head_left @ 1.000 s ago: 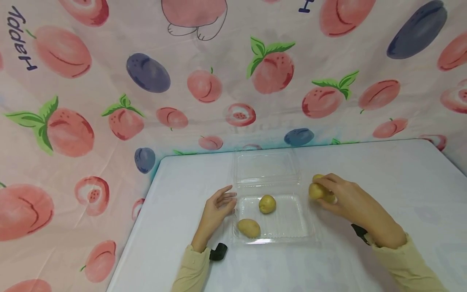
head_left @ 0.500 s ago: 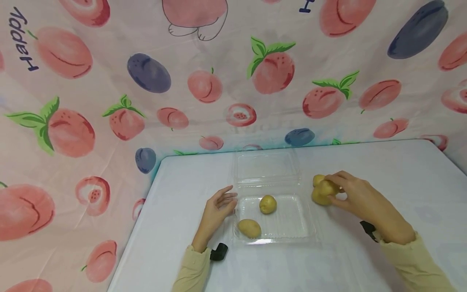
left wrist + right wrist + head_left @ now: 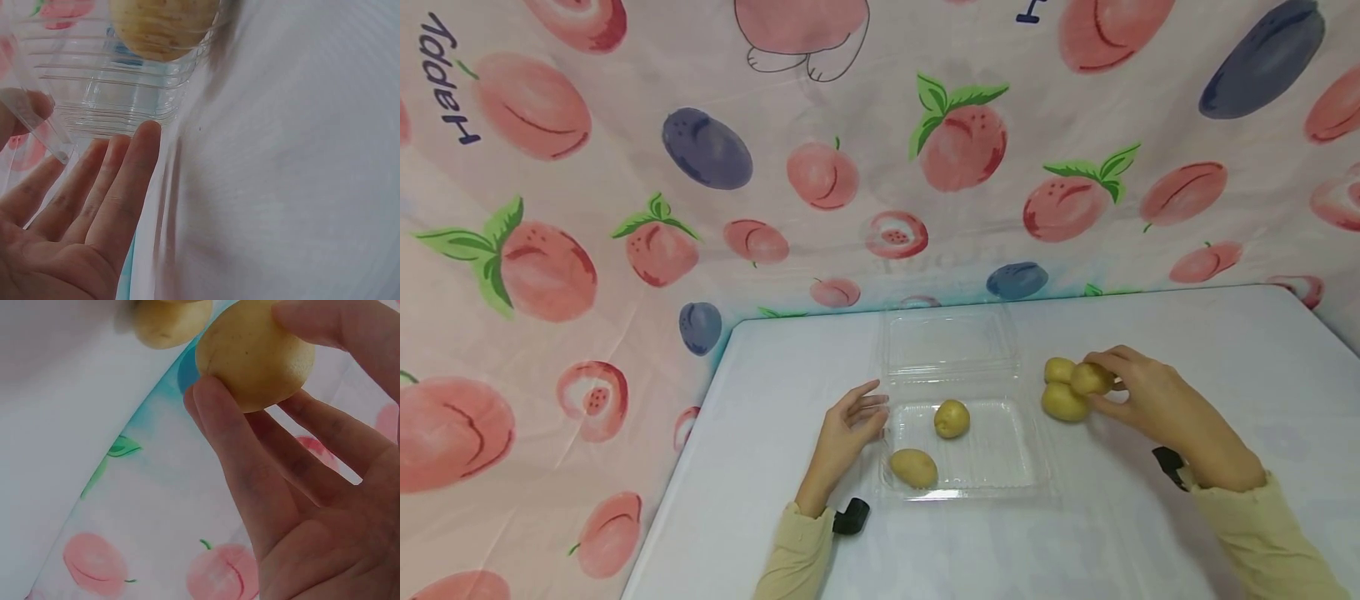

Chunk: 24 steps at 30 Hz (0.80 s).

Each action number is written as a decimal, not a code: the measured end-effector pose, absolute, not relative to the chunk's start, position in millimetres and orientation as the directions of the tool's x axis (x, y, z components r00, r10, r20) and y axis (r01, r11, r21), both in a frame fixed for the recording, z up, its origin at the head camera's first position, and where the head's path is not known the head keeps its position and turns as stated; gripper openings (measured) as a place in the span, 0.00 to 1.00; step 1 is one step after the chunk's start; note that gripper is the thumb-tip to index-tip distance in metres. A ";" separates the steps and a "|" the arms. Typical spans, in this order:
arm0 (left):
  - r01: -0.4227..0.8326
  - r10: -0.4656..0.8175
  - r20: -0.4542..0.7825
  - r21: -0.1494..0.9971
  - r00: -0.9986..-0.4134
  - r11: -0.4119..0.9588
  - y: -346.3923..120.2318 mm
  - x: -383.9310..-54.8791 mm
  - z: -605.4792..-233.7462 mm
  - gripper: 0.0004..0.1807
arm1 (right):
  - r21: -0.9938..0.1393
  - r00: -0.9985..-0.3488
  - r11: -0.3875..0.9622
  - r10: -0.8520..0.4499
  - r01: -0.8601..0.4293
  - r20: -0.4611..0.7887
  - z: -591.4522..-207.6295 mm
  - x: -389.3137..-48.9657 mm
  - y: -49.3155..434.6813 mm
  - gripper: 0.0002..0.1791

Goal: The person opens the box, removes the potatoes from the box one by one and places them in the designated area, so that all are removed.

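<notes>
My right hand (image 3: 1138,385) pinches a potato (image 3: 259,356) between thumb and fingertips, right of the container. In the head view that potato overlaps two others, an upper potato (image 3: 1058,370) and a lower potato (image 3: 1063,403) that sit close together on the table. A clear plastic clamshell container (image 3: 992,482) lies with its lid (image 3: 951,343) folded back. Its base holds a round potato (image 3: 952,419) and, at the front left, an oval potato (image 3: 913,468). Along the left rim is my left hand (image 3: 842,437), fingers straight against the side; in the left wrist view the thumb shows through the plastic.
The table (image 3: 1210,533) wears a white cover. Behind and left of it hangs a fruit-printed cloth (image 3: 880,167), close to the lid's far edge. Black wrist devices, a left one (image 3: 852,517) and a right one (image 3: 1169,468), sit at the cuffs.
My right hand has moved to the right with the pinched potato, and the two potatoes on the table show more fully. The left hand and the container stay where they were.
</notes>
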State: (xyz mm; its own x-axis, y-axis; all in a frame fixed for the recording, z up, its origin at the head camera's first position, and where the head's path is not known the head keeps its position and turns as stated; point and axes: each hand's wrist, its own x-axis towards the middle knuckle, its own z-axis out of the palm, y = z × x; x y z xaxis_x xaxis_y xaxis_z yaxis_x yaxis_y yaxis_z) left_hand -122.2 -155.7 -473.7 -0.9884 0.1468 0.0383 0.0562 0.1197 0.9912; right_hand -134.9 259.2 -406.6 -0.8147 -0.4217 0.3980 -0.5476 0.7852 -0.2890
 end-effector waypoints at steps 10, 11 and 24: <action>0.050 0.140 0.033 0.992 -0.990 0.116 -154.8 -122.4 -472.7 0.29 | -0.299 -0.835 0.802 -0.398 -0.518 0.379 -410.7 -137.7 267.3 0.25; 0.050 0.140 0.034 0.992 -0.990 0.116 -154.8 -122.3 -472.5 0.29 | -0.302 -0.838 0.803 -0.396 -0.514 0.375 -411.3 -138.1 268.2 0.25; 0.035 0.124 0.020 0.992 -0.992 0.118 -153.5 -122.0 -471.8 0.29 | -0.349 -0.893 0.825 -0.374 -0.444 0.252 -417.2 -142.2 276.1 0.25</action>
State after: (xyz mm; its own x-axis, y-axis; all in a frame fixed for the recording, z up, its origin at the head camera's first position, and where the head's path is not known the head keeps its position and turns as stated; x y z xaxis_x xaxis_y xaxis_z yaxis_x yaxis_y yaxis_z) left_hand -122.0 -153.5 -471.8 -0.9920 0.1242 0.0205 0.0353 0.1184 0.9923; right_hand -142.2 276.1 -417.2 -0.8926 -0.3742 0.2516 -0.4443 0.8250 -0.3492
